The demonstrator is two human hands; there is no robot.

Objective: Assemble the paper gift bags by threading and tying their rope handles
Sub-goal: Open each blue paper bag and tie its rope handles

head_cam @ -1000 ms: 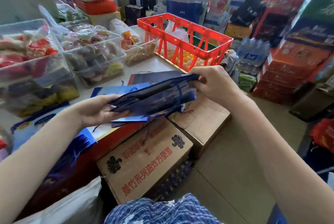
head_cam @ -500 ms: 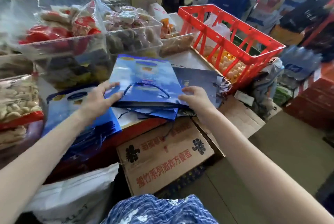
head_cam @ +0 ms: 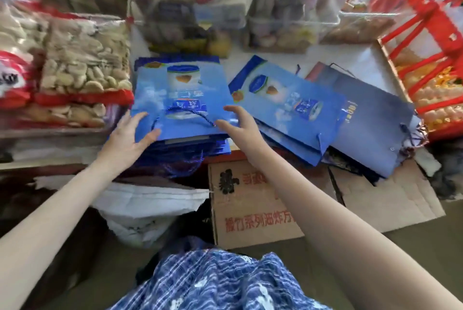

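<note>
A flat blue paper gift bag (head_cam: 180, 94) with a dark blue rope handle (head_cam: 190, 112) lies on top of a stack of finished bags at the table's front edge. My left hand (head_cam: 130, 138) rests with straight fingers on the bag's near left corner. My right hand (head_cam: 240, 124) hovers at the bag's right edge, fingers spread and relaxed, holding nothing. To the right lies a second pile of blue bags (head_cam: 295, 104), and beyond it darker navy bags (head_cam: 368, 119) with loose cords at their near ends.
Clear bins of wrapped snacks (head_cam: 190, 9) line the back of the table, bagged biscuits (head_cam: 82, 69) sit at the left, and a red plastic crate (head_cam: 426, 41) stands at the right. Cardboard boxes (head_cam: 253, 207) and a white sack (head_cam: 147, 212) stand on the floor below the table edge.
The bag held up in both hands was laid flat onto the left stack. My view swung left and down. Both hands let go of their grip and opened.
</note>
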